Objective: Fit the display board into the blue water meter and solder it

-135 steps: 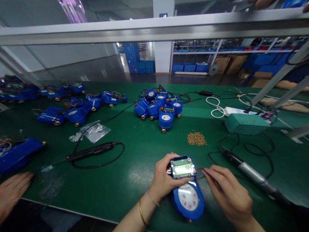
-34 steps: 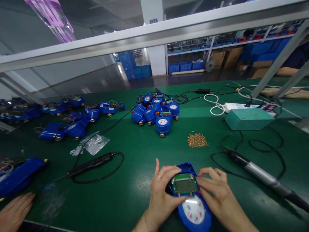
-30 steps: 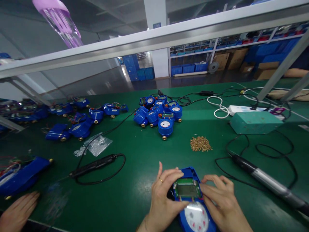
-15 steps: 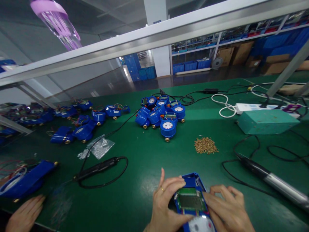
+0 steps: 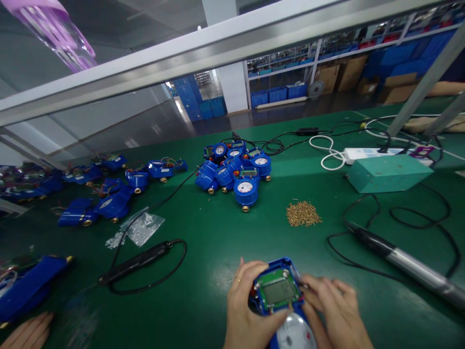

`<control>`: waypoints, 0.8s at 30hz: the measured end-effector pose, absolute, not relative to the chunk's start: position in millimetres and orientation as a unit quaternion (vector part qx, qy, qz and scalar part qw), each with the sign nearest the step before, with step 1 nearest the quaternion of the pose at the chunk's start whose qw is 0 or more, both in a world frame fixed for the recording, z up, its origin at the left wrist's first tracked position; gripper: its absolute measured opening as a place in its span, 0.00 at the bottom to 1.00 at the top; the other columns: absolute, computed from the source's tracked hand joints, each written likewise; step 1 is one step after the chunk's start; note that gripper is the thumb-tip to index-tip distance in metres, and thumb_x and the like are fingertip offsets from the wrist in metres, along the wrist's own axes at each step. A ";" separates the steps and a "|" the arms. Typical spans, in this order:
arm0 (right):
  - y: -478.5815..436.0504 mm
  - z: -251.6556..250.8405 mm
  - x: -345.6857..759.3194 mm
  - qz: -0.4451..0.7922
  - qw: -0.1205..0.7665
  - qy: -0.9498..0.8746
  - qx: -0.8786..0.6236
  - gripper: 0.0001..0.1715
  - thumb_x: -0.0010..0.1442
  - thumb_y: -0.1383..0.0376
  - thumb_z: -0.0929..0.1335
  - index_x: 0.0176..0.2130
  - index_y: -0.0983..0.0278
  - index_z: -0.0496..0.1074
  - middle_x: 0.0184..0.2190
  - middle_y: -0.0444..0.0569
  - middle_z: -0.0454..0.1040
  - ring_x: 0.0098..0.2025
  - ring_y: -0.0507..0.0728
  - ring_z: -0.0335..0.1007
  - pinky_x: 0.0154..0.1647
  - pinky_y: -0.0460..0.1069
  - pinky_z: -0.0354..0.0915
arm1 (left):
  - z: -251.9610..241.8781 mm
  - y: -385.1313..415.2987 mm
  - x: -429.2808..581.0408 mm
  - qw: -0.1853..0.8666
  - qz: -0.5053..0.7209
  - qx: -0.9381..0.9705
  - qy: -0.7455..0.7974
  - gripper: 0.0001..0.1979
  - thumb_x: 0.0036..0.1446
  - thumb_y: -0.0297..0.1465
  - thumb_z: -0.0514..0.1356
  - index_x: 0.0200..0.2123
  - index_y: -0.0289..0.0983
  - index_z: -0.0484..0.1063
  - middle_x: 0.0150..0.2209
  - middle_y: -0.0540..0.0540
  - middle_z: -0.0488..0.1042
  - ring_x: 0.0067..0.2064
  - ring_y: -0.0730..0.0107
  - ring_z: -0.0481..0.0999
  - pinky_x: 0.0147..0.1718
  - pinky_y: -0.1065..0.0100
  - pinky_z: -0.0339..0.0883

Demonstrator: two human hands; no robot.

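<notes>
A blue water meter (image 5: 273, 271) with a green circuit board and a grey display lies at the near edge of the green table (image 5: 225, 237). My left hand (image 5: 249, 310) grips its left side, fingers curled over the top corner, thumb under the display. My right hand (image 5: 336, 310) is closed against its right side, fingertips pressing at the board's edge. The white dial sits between my wrists at the frame's bottom.
A cluster of blue meters (image 5: 236, 169) sits mid-table, more (image 5: 109, 194) at left. A pile of brass screws (image 5: 303, 213), an electric screwdriver (image 5: 403, 261), a black tool (image 5: 136, 261), a teal box (image 5: 385, 172). Another person's hand (image 5: 25, 332) rests bottom left.
The display, lit earlier, is now blank. My hands have settled the board down into the blue housing and closed in on both sides. The view has tilted up, so the meter sits lower.
</notes>
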State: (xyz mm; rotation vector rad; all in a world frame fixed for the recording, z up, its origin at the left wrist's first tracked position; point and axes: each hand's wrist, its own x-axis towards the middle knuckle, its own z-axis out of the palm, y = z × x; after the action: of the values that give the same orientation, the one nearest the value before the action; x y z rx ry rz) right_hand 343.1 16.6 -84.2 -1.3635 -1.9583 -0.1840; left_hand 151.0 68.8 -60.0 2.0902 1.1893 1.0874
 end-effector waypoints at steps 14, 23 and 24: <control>10.7 -84.1 323.0 0.009 0.462 -0.676 -0.574 0.08 0.67 0.69 0.66 0.45 0.59 0.73 0.60 0.50 0.68 0.58 0.62 0.61 0.53 0.57 0.56 | -62.8 68.8 141.2 0.343 0.403 0.710 0.464 0.27 0.42 0.38 0.75 0.47 0.43 0.75 0.44 0.46 0.76 0.47 0.57 0.78 0.44 0.61 0.74; 14.3 -71.9 323.7 0.057 0.435 -0.677 -0.591 0.10 0.71 0.63 0.64 0.41 0.57 0.76 0.57 0.46 0.71 0.56 0.65 0.60 0.49 0.61 0.59 | -57.8 73.6 142.4 0.427 0.391 0.654 0.486 0.27 0.43 0.40 0.75 0.47 0.39 0.74 0.44 0.45 0.73 0.46 0.57 0.77 0.45 0.62 0.72; 14.0 -69.8 324.1 0.068 0.433 -0.679 -0.590 0.11 0.71 0.63 0.63 0.41 0.57 0.76 0.57 0.46 0.71 0.56 0.65 0.60 0.50 0.61 0.60 | -57.2 74.9 142.8 0.438 0.389 0.650 0.484 0.28 0.43 0.38 0.75 0.47 0.39 0.74 0.44 0.45 0.73 0.46 0.58 0.77 0.46 0.62 0.72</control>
State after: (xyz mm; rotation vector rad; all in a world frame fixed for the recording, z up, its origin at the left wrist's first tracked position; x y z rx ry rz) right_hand 324.1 14.0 -69.8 -1.4693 -1.6909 0.1706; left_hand 142.8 74.9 -57.2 1.6152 1.2036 0.9663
